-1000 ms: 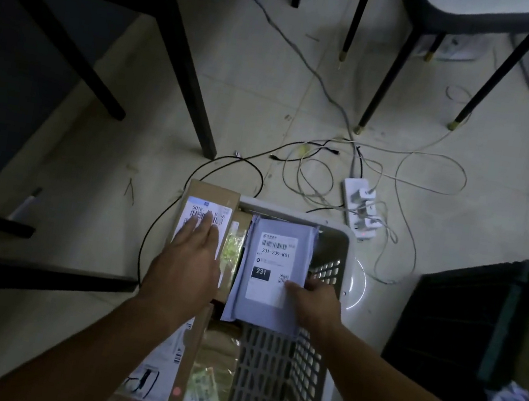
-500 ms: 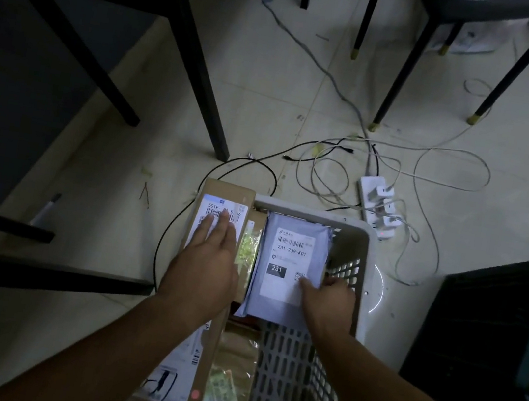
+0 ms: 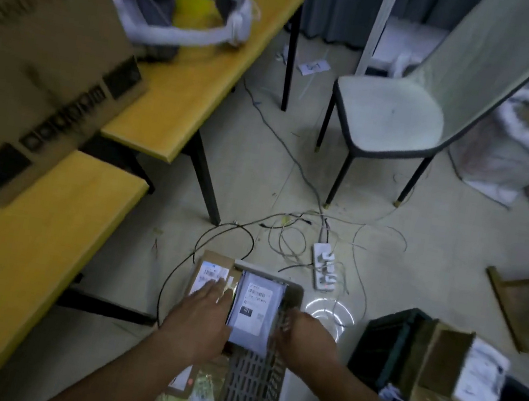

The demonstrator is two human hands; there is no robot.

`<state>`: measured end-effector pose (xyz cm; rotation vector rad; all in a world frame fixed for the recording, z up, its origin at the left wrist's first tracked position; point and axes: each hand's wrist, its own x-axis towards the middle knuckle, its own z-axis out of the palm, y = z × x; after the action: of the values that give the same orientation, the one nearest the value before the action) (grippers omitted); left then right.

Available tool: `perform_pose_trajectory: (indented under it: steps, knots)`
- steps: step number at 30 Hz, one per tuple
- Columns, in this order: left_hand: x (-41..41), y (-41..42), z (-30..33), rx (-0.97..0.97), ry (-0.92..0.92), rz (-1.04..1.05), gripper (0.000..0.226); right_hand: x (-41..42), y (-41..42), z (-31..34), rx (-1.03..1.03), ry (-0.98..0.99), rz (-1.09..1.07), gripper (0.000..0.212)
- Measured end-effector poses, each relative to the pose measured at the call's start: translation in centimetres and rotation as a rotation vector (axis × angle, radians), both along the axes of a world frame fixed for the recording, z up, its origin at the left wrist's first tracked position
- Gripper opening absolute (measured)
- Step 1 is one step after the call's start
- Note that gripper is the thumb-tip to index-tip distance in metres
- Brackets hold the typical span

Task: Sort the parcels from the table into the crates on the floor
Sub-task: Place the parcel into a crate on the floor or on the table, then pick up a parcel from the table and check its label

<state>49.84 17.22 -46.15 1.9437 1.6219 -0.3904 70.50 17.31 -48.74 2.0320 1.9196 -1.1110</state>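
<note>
The grip of the right hand has been released: half a second ago its fingers pinched the lower right corner of the grey plastic mailer bag with the white "231" label, and now they hang loosely curled just to the right of it, holding nothing. The left hand is still laid flat, fingers straight, on the labelled brown cardboard parcel to the left. Around both hands the white slatted plastic crate is seen on the floor, with the mailer left lying inside it. The yellow wooden surface, further left, has come into view. This parcel is judged sorted; another is presumably to be fetched from there.
</note>
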Motion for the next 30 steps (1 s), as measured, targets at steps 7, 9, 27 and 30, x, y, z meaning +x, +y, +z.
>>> perform_pose_trajectory:
  steps: [7,9,27,30]
  knots:
    - [1.5,-4.3,17.7,-0.011,-0.017,0.116,0.072,1.3,-2.7,21.3,0.149,-0.108,0.288,0.037]
    - [0.9,-6.1,22.6,-0.006,-0.034,0.163,0.071,0.7,-4.0,26.5,0.186,-0.135,0.362,0.038]
    - [-18.6,-30.6,45.8,0.114,-0.004,0.639,0.078,-25.2,-20.0,49.6,0.414,-0.021,0.934,0.067]
    - [-24.0,-35.2,46.0,0.119,-0.009,0.71,0.078,-31.2,-23.5,50.5,0.406,-0.022,0.996,0.067]
